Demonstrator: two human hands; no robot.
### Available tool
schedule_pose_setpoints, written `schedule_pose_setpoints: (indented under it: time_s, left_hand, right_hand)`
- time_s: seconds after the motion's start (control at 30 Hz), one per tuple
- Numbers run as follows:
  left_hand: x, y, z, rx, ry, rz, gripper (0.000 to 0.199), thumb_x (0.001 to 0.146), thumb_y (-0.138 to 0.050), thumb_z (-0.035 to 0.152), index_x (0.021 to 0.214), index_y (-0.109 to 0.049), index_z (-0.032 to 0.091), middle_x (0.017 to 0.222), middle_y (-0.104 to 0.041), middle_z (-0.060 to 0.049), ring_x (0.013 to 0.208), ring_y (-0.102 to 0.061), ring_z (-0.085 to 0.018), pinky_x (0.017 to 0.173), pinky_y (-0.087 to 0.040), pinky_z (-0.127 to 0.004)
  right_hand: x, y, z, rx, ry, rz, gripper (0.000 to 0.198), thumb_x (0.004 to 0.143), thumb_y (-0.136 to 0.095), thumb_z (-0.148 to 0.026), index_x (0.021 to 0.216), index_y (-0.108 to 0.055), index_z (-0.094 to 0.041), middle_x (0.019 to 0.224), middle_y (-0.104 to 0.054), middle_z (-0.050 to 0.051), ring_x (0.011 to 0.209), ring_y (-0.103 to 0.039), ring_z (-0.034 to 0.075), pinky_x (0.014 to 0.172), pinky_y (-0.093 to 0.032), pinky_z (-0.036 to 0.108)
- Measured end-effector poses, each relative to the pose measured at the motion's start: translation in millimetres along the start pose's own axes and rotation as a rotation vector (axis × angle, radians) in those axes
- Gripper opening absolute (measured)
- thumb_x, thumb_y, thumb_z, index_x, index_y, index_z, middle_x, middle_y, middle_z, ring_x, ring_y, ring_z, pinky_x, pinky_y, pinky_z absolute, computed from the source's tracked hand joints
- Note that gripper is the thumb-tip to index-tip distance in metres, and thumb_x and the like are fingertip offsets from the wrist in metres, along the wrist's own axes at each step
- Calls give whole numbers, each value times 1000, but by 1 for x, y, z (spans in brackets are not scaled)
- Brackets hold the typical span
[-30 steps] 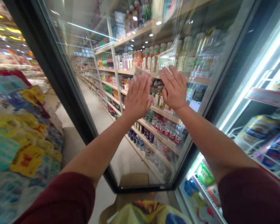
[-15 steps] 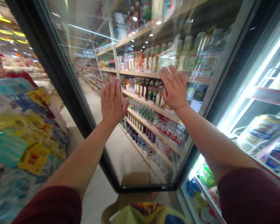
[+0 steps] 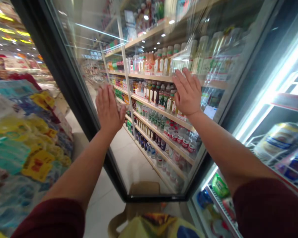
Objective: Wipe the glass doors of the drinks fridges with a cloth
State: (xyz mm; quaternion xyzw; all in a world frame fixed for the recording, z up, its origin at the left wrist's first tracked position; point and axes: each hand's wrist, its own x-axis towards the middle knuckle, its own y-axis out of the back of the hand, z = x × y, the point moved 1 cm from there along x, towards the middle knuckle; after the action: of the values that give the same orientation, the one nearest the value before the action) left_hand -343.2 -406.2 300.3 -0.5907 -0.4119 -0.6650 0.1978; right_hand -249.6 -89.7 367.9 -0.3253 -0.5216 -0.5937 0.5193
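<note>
A glass door with a thick black frame stands in front of me. My left hand lies flat against the left part of the pane, fingers stretched out and close together. A pale brownish patch shows along its edges; whether this is a cloth or a reflection I cannot tell. Higher and to the right, my right hand rests on the glass with its palm toward the pane and fingers extended. Shelves of bottles show in the glass around both hands.
On the right is a lit fridge with wire racks, a large can and a green package. Stacked packs with yellow tags stand on the left. A yellow bag and a tan chair-like object are below the door.
My left hand has slid left across the glass, toward the door's left frame. The right hand has hardly moved. The view has shifted slightly.
</note>
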Motion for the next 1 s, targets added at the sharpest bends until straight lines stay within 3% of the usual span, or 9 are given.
schedule_pose_setpoints:
  time_s: [0.13, 0.2, 0.27, 0.33, 0.4, 0.53, 0.7, 0.87, 1.0]
  left_hand:
    - [-76, -13, 4, -59, 101, -36, 81, 102, -41, 50, 165, -14, 7, 170, -14, -23, 159, -5, -40, 128, -12, -67]
    - [-113, -22, 4, -85, 70, -99, 81, 100, -46, 51, 163, -24, 6, 165, -24, -28, 158, -12, -42, 125, -17, -70]
    - [-120, -25, 0, -91, 27, -136, 78, 99, -48, 51, 161, -30, 7, 163, -31, -28, 157, -17, -42, 124, -19, -70]
    - [-93, -21, -4, -98, -1, -125, 77, 99, -47, 52, 161, -31, 9, 164, -31, -26, 158, -16, -39, 127, -17, -66]
    - [-44, -11, -5, -110, -7, -81, 80, 99, -45, 54, 163, -26, 10, 168, -25, -22, 159, -10, -37, 130, -11, -61]
    - [33, -3, 16, -85, 4, 14, 81, 101, -40, 53, 166, -14, 11, 172, -13, -17, 161, -3, -33, 131, -6, -57]
    - [27, -24, 75, -85, -127, 7, 79, 103, -30, 57, 167, -6, 17, 173, -13, -15, 161, -2, -30, 131, -8, -56]
    - [42, -25, 129, -262, -211, -33, 77, 101, 8, 59, 163, 18, 14, 173, -8, -14, 161, 2, -20, 132, -11, -48]
    - [60, -18, 137, -256, -166, -98, 76, 96, 26, 53, 162, 20, 15, 174, -2, -11, 160, -3, -17, 129, -18, -43]
  right_hand:
    - [1, 1, -1, 45, -19, -17, 58, 98, -31, -30, 154, -46, -29, 162, -44, -3, 159, -27, 23, 130, -22, 56]
    - [2, 2, -2, 47, -23, -26, 58, 97, -32, -29, 154, -46, -29, 162, -44, -3, 159, -27, 23, 131, -22, 55]
    - [2, 3, -3, 36, -18, -47, 60, 96, -35, -26, 155, -44, -27, 163, -43, -1, 158, -27, 23, 130, -23, 56]
    - [3, 4, -5, 25, -16, -60, 62, 94, -36, -24, 156, -42, -27, 163, -43, 0, 159, -27, 23, 129, -24, 58]
    - [3, 4, -5, 15, -21, -58, 63, 94, -36, -23, 156, -42, -29, 163, -43, 0, 159, -27, 24, 129, -25, 58]
    - [3, 2, -4, -6, -11, -40, 62, 94, -35, -22, 155, -43, -28, 163, -44, 1, 158, -29, 24, 129, -25, 57]
    - [1, 6, -3, -11, 31, -63, 59, 101, -29, -38, 158, -38, -26, 165, -40, 3, 159, -25, 24, 129, -24, 58]
    - [0, 10, -3, 42, 299, -200, 71, 100, -27, -65, 159, -37, -27, 167, -38, 0, 160, -23, 19, 132, -23, 44]
    - [1, 9, -5, 65, 308, -303, 61, 102, -33, -54, 158, -39, -30, 165, -40, -2, 158, -28, 16, 133, -22, 45]
